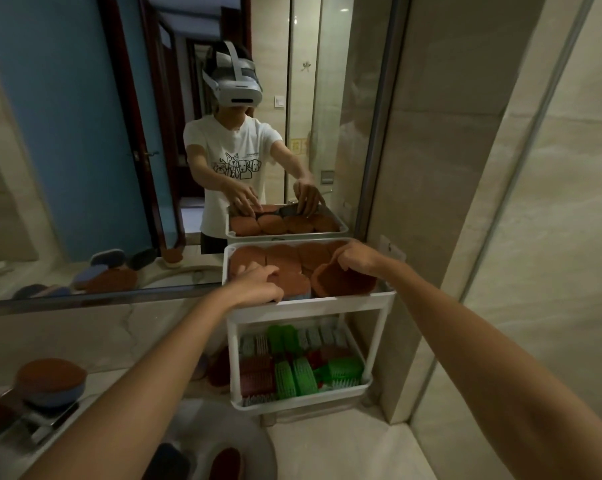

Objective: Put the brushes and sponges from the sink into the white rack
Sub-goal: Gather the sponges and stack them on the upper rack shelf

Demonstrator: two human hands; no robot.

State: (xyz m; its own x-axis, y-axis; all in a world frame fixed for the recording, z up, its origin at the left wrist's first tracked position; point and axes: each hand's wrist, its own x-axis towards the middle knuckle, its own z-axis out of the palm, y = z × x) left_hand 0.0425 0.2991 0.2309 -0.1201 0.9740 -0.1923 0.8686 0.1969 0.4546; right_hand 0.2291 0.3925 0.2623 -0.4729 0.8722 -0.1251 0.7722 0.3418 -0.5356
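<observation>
A person's two bare hands reach into the top tier of a white rack [313, 306] standing on a pale stone bench [327, 448] against a wall mirror [84, 168]. The left hand [258, 285] lies palm down at the tier's near left, fingers spread and resting flat on a row of reddish-brown sponges [282, 259] that fills the tray; it grips nothing that can be made out. The right hand [356, 259] has its grip closed, fingers curled over the upper edge of one reddish-brown sponge [341, 280], which stands tilted at the near right of the tier, touching its neighbours. The lower tier holds green, maroon and grey scrubbing brushes [299, 368] packed side by side. At lower left, a blue-backed sponge [51, 382] with a brown top rests by the metal tap [46, 427], and two more sponges, one dark [169, 462] and one reddish [225, 464], lie in the sink [258, 452] basin at the bottom edge. The mirror repeats the rack, the hands and a white T-shirt.
</observation>
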